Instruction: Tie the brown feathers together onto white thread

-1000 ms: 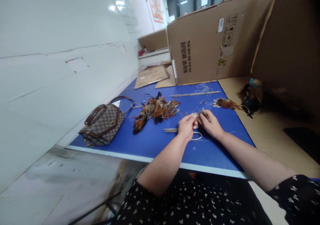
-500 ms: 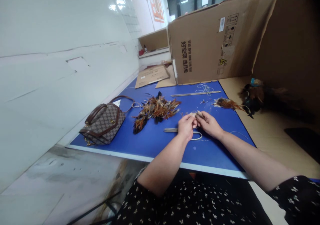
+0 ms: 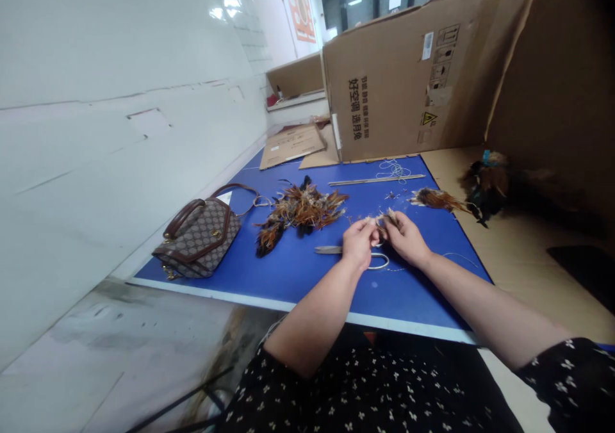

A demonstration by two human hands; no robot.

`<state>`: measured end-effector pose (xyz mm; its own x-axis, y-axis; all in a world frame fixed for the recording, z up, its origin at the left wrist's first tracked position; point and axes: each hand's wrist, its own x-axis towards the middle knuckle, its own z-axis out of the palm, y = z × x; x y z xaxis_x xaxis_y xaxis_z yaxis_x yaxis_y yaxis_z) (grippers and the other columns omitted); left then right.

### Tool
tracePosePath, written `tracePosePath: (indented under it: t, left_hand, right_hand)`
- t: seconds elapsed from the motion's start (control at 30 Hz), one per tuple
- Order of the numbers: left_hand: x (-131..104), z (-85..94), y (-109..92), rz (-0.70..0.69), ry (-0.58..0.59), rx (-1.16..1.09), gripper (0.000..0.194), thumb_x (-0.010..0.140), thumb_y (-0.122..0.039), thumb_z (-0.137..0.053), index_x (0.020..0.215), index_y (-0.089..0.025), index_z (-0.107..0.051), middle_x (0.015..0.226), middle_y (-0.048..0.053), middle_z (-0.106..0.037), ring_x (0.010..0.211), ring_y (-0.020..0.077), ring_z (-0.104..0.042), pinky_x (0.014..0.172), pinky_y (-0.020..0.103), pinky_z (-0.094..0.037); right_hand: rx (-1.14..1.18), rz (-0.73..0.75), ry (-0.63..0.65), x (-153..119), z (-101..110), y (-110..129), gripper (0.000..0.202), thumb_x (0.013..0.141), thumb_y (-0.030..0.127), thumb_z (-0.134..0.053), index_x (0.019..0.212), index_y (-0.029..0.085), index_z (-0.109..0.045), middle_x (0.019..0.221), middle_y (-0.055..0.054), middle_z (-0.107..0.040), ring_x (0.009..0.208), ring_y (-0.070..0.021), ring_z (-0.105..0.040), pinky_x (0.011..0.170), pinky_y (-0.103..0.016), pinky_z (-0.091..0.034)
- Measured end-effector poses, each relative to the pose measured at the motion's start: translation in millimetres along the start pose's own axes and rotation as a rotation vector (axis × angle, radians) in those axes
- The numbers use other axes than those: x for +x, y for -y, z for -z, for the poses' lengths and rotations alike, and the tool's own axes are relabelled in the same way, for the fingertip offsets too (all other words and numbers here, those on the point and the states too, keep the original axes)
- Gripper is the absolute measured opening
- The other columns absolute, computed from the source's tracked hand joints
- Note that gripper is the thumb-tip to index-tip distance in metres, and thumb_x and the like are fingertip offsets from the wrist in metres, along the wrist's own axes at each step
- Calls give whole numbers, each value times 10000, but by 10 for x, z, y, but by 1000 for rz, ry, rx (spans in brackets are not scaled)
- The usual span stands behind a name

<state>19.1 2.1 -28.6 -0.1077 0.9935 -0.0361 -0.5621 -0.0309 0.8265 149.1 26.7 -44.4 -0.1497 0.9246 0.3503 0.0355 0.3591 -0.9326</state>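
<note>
My left hand [image 3: 359,239] is closed in a pinch on feathers whose pale ends show at the fingertips. Close beside it, my right hand [image 3: 406,237] pinches more small feathers [image 3: 393,217], with light and brown tips sticking up. Beneath the hands lies a pair of scissors [image 3: 329,250], partly hidden; its blades point left and one handle loop shows. To the left is a loose pile of brown, orange and black feathers [image 3: 305,209]. A smaller bunch of brown feathers [image 3: 437,199] lies beyond my right hand at the table's right edge.
A brown patterned handbag [image 3: 202,241] stands at the left of the blue table [image 3: 288,279]. Thin sticks [image 3: 377,180] and tangled string [image 3: 396,169] lie toward the back. A large cardboard box [image 3: 403,87] rises behind. Dark feathers [image 3: 487,189] rest on cardboard at right.
My right hand has shifted slightly right, away from the left, opening a small gap between the fingertips. More feather tips show there. My left hand stays nearly in place.
</note>
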Motion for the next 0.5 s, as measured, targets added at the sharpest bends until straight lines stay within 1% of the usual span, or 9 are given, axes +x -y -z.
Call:
tracePosePath:
  t: [0.2,0.37,0.43,0.5]
  left_hand:
    - [-5,-14,-30,-5,-31,-34,425,655,-412,-929,843,-99,-712,578,-19,-559,502,50,-458,471,199,-262]
    - [-5,-18,-30,8,-47,2,409,660,-408,-918,828,-97,-713,569,-20,-550,502,54,-450,478,212,-253]
    - [-12,-19,-27,13,-27,35,403,674,-422,-907,802,-97,-705,554,-18,-544,491,56,-440,482,222,-249]
    - [-20,-18,-22,9,-2,61,406,684,-439,-897,756,-100,-687,543,-12,-541,481,61,-436,481,233,-247]
  right_hand:
    - [-7,-29,-62,7,17,-40,438,944,666,-604,838,266,-461,642,31,-535,607,-171,-509,596,-318,-433]
    - [-43,-19,-94,8,31,-20,425,951,668,-586,855,268,-482,652,21,-547,613,-181,-513,613,-328,-445]
    - [-87,5,-104,1,32,-3,437,950,677,-576,841,266,-476,655,18,-540,613,-179,-502,606,-325,-443]
    - [-150,42,-85,-10,32,8,451,949,686,-564,821,264,-467,659,14,-533,623,-180,-495,601,-320,-441]
